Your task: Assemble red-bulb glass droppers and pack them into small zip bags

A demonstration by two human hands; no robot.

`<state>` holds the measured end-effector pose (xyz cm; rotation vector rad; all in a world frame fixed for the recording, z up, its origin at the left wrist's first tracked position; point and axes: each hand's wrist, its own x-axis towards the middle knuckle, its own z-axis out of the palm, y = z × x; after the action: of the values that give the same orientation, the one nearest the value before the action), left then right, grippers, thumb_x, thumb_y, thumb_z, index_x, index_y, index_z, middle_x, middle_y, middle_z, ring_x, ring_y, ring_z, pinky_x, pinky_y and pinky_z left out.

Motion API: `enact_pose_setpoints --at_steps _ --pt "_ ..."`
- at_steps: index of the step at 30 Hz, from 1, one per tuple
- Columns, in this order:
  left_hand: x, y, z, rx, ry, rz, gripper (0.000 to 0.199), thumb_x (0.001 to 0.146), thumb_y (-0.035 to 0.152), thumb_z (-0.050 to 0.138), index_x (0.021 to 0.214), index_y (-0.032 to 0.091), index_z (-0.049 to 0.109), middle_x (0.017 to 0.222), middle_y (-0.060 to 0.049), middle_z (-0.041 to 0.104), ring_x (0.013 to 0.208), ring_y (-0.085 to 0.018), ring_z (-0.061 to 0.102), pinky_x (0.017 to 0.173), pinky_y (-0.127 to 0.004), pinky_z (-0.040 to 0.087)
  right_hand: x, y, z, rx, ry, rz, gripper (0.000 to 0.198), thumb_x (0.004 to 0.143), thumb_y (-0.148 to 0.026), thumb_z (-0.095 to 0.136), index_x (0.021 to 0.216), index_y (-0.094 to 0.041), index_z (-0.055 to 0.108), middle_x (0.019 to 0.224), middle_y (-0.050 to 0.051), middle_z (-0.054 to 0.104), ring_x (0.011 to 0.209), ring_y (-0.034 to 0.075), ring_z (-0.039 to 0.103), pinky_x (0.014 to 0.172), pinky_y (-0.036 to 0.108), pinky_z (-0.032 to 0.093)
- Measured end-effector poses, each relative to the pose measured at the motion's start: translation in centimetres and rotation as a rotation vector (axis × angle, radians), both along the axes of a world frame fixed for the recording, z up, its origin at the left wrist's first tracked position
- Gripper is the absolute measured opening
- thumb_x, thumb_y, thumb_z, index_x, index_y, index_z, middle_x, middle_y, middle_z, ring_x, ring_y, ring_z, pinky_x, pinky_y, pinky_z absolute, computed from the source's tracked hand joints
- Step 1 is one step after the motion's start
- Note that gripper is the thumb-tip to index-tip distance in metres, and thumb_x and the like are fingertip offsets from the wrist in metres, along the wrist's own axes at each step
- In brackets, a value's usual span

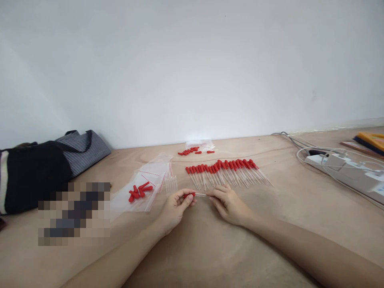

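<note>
Between the thumb and fingers of my left hand (pixel 175 208) is a red rubber bulb (pixel 193 195), partly hidden by them. A thin clear dropper tube (pixel 201 195) spans the gap from the bulb to my right hand (pixel 227 204), whose fingertips pinch its other end. Whether the tube sits inside the bulb's mouth, I cannot tell. Just beyond both hands lies a long row of red-capped droppers (pixel 237 176), bulbs pointing away from me. Several loose clear tubes (pixel 171 185) rest left of that row. More red bulbs (pixel 140 192) lie on clear plastic bags (pixel 160 168).
Near the wall, several red bulbs (pixel 187 152) lie by a plastic bag of clear tubes (pixel 205 145). A black and striped bag (pixel 45 168) occupies the left side, with a pixelated patch before it. Power strips (pixel 351 170) with cables and stacked books (pixel 372 142) are at right.
</note>
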<state>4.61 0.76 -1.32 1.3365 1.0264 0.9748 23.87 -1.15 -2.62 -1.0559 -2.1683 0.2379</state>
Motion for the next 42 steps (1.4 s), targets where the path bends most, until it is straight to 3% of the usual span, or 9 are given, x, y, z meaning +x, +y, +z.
enact_pose_setpoints --at_steps 11,24,36,42 --pt "0.0 -0.2 -0.3 -0.014 -0.013 0.005 0.028 0.055 0.029 0.072 0.078 0.014 0.064 0.063 0.001 0.065 0.059 -0.011 0.058 0.063 -0.023 0.047 -0.2 0.0 0.1 0.056 -0.023 -0.013 0.018 0.085 -0.017 0.041 0.086 -0.017 0.059 0.074 0.003 0.06 0.068 0.013 0.051 0.067 0.028 0.028" --pt "0.3 -0.6 -0.2 0.018 0.034 0.096 0.024 0.053 0.023 0.073 0.073 0.015 0.065 0.064 -0.001 0.067 0.063 -0.014 0.063 0.064 -0.024 0.05 -0.6 -0.4 0.0 0.049 -0.021 -0.046 0.019 0.083 -0.015 0.041 0.081 -0.016 0.059 0.069 0.002 0.058 0.064 0.012 0.048 0.066 0.027 0.027" --pt "0.3 -0.6 -0.6 0.068 0.071 0.079 0.017 0.052 0.021 0.072 0.066 0.015 0.064 0.054 0.002 0.063 0.051 -0.011 0.057 0.053 -0.021 0.047 -1.6 -0.5 0.0 0.005 0.039 -0.029 0.023 0.084 -0.017 0.038 0.073 -0.017 0.058 0.064 0.001 0.055 0.063 0.012 0.05 0.067 0.028 0.031" --pt "0.1 -0.5 -1.1 0.099 0.124 0.002 0.015 0.056 0.023 0.071 0.068 0.015 0.066 0.053 0.0 0.063 0.05 -0.012 0.058 0.054 -0.023 0.048 -2.0 -0.4 -0.1 0.016 0.0 0.011 0.021 0.083 -0.016 0.038 0.076 -0.017 0.058 0.067 0.001 0.057 0.062 0.011 0.05 0.065 0.028 0.03"
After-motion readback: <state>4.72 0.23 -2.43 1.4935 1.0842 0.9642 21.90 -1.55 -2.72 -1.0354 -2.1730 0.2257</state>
